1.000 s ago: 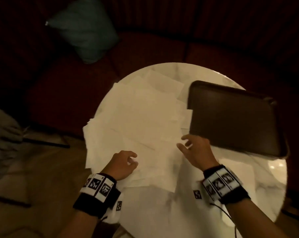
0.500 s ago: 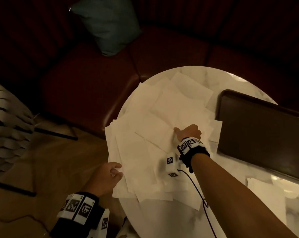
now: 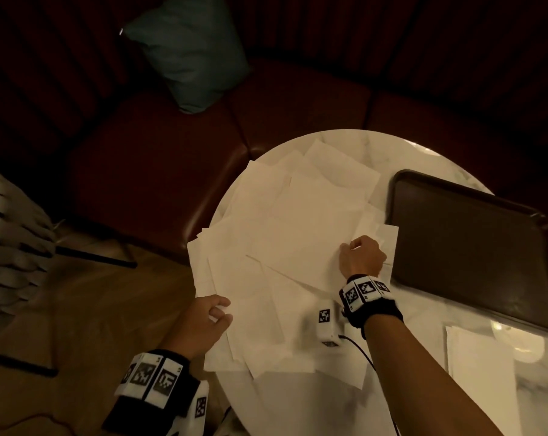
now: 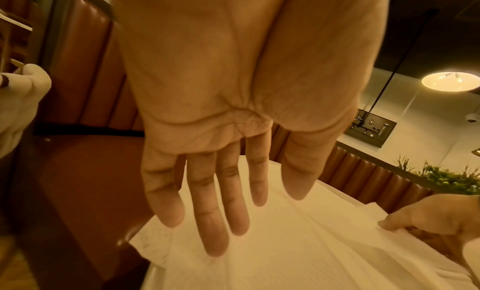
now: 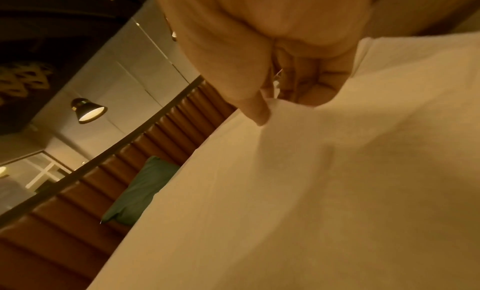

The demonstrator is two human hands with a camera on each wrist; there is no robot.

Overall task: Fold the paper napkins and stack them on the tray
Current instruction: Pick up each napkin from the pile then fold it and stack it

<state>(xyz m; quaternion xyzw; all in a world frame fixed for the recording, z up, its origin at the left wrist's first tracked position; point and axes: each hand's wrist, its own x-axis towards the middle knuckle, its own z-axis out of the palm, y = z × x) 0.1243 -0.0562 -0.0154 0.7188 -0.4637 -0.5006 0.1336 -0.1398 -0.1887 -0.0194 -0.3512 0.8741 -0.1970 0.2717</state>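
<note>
Several white paper napkins (image 3: 285, 247) lie spread in a loose overlapping pile on the left half of the round marble table (image 3: 298, 404). My right hand (image 3: 357, 256) sits on the pile's right side, beside the tray, and pinches a corner of the top napkin (image 5: 337, 171) between thumb and curled fingers. My left hand (image 3: 216, 313) hovers at the pile's near left edge with its fingers (image 4: 221, 222) straight, holding nothing. The dark brown tray (image 3: 471, 247) stands empty on the right of the table.
One more napkin (image 3: 483, 372) lies apart at the table's near right. A dark red bench (image 3: 159, 171) with a teal cushion (image 3: 191, 48) curves behind the table. Wooden floor (image 3: 93, 325) shows at the left.
My right hand drew back from the middle of the pile to its right side and now pinches a napkin corner. The left hand stayed at the near left edge.
</note>
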